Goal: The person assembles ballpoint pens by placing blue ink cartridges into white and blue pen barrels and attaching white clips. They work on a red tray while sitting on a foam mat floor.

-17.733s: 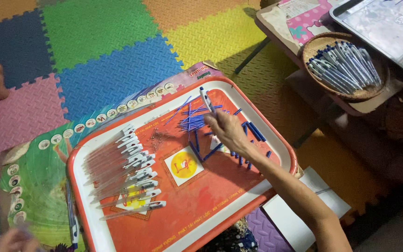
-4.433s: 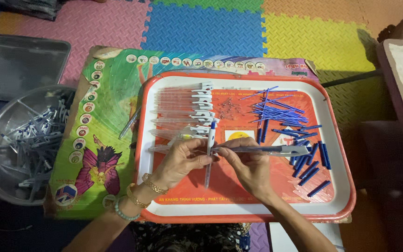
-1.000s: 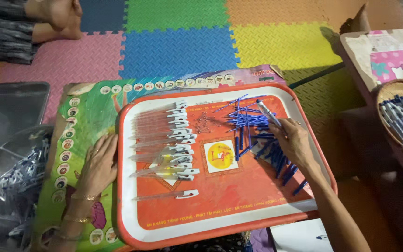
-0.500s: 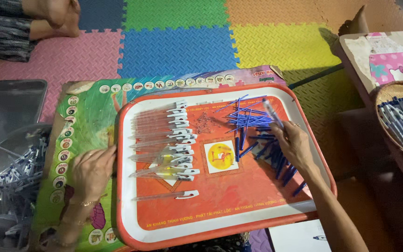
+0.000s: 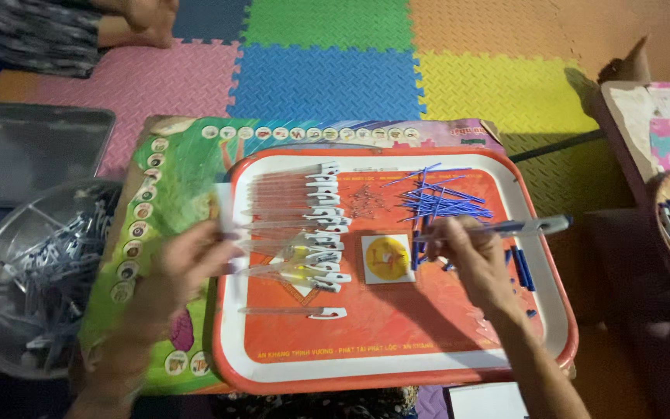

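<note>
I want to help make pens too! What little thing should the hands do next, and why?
Probably bring the left hand over to steady the pen in the right hand. The pen hangs above the blue refills, and the left hand rests at the tray's edge.

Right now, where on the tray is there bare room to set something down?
The tray is bare along its near strip, below the lone clear barrel and yellow sticker. Crowded: the barrel row on the left, and the blue refills by the right hand.

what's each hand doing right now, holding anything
Left hand: blurred, at the tray's left rim; grip cannot be told.
Right hand: closed on a pen.
</note>
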